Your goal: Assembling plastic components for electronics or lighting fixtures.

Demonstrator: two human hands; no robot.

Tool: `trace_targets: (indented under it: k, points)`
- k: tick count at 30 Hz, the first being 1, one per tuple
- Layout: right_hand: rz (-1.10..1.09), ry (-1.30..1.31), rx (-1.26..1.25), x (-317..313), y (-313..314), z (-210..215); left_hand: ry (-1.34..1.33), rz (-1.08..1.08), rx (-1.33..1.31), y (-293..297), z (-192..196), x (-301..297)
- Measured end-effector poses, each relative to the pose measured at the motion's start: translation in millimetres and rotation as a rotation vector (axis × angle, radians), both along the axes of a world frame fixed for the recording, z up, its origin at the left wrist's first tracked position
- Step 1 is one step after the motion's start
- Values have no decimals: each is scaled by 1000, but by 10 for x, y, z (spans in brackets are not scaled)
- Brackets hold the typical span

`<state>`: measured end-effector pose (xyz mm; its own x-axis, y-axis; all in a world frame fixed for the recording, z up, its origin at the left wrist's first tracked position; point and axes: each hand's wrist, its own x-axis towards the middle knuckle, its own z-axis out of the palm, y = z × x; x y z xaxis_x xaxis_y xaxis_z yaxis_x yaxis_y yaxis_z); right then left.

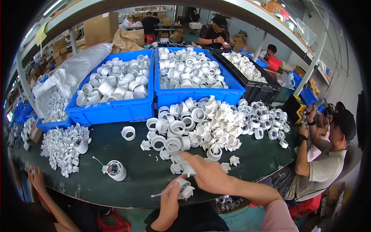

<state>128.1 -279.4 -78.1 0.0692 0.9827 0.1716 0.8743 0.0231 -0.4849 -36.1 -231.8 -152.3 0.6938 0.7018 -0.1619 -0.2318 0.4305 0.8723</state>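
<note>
My right hand (206, 174) reaches forward over the dark green table (116, 185), its fingers closed on a small white plastic part (188, 169) at the near edge of a heap of white plastic rings (193, 127). My left hand (170, 197) sits at the table's front edge, gripping a white finned plastic piece (185, 189) with a thin wire sticking out to the left. Loose white parts lie just beyond both hands.
Two blue bins (116, 110) (197, 94) of white parts stand at the back, a black bin (262, 91) to their right. A pile of small white clips (62, 149) and an assembled unit (115, 170) lie left. Another person (324, 162) works at right; someone's hand (36, 178) rests at left.
</note>
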Motion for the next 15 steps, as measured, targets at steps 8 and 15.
trace_targets:
  k: [8, 15]
  points:
    - [212, 552, -103, -4, -470, -112, 87, 79, 197, -91, 176, 63]
    - [60, 934, 24, -53, -633, -328, 193, 44, 652, 28, 227, 108]
